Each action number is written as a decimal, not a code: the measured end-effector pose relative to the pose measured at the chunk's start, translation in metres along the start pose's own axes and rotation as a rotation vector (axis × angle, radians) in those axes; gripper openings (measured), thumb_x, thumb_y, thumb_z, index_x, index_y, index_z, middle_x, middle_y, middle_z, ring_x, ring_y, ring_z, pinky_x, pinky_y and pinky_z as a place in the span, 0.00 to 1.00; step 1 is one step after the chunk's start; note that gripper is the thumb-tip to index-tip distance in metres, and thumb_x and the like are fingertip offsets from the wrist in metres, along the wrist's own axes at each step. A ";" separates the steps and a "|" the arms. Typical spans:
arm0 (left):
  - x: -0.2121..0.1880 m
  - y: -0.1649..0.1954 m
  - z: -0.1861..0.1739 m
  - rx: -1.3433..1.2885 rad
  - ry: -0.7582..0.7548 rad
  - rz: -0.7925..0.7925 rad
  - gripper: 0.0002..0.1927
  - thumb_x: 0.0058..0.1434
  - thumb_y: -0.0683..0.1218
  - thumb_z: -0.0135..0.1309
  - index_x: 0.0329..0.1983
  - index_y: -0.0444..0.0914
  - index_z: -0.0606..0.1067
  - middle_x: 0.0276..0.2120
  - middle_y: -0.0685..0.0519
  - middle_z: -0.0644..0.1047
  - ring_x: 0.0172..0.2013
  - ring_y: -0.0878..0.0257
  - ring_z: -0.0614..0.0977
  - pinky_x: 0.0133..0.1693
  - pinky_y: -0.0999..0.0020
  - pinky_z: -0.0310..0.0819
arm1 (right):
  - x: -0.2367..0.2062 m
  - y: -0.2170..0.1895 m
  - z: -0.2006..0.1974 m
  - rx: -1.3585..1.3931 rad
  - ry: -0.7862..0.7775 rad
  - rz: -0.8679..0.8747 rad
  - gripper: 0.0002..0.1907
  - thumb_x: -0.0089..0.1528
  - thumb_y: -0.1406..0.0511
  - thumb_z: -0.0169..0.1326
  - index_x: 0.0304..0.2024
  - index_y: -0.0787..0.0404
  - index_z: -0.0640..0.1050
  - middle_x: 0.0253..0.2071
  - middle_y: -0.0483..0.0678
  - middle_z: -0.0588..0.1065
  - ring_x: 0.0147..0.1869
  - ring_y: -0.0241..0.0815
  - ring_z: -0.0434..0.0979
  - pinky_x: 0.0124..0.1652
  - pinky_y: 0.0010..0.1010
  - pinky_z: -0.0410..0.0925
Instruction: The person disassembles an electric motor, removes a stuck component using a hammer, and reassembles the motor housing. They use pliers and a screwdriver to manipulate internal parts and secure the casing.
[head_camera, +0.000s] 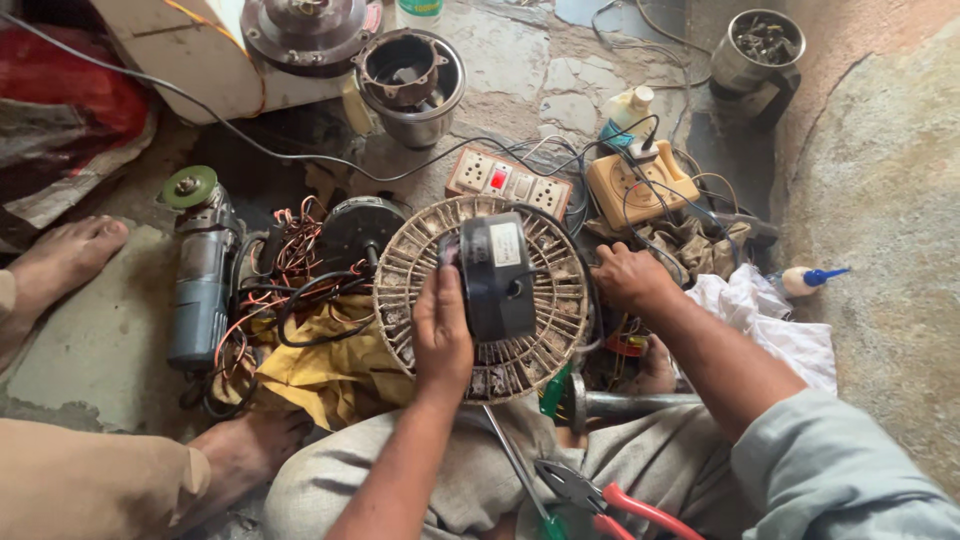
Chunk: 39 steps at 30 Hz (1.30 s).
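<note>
While left hand (441, 330) grips black motor (497, 278), right hand (628, 277) clasps round fan grille (560, 335) rim.

A single view is given, taken from a camera worn on the head and aimed steeply down and forward. A round fan grille (482, 298) is seen close, at the centre. Knees are caught below the grille, and a stone floor (560, 90) beyond it.
</note>
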<state>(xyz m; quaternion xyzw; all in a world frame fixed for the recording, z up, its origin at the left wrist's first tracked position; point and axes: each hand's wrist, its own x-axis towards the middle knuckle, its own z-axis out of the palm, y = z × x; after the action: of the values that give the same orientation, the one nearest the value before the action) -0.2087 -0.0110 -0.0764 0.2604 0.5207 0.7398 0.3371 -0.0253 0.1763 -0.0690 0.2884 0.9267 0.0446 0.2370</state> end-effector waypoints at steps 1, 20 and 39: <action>-0.005 -0.001 0.004 -0.008 0.011 0.047 0.19 0.76 0.54 0.40 0.50 0.37 0.76 0.39 0.56 0.80 0.39 0.70 0.79 0.44 0.74 0.74 | -0.001 0.004 -0.001 0.020 -0.056 0.004 0.12 0.59 0.60 0.57 0.46 0.51 0.78 0.47 0.52 0.73 0.52 0.52 0.76 0.42 0.42 0.75; -0.028 -0.013 0.002 0.053 0.034 0.052 0.19 0.77 0.54 0.40 0.53 0.35 0.74 0.41 0.55 0.80 0.41 0.68 0.79 0.46 0.71 0.75 | -0.076 0.009 0.034 -0.076 0.459 -0.075 0.19 0.65 0.63 0.52 0.57 0.40 0.78 0.36 0.50 0.73 0.32 0.47 0.77 0.28 0.37 0.71; -0.052 0.068 0.021 0.813 0.006 0.928 0.15 0.63 0.42 0.54 0.52 0.37 0.67 0.45 0.45 0.73 0.49 0.50 0.74 0.55 0.54 0.65 | -0.137 0.023 -0.012 1.250 0.757 0.261 0.13 0.58 0.69 0.58 0.46 0.58 0.82 0.46 0.45 0.79 0.51 0.36 0.81 0.50 0.28 0.74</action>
<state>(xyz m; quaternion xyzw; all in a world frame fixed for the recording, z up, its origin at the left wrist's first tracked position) -0.1751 -0.0542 -0.0073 0.5655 0.5942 0.5526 -0.1476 0.0802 0.1199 0.0034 0.4423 0.7557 -0.3669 -0.3140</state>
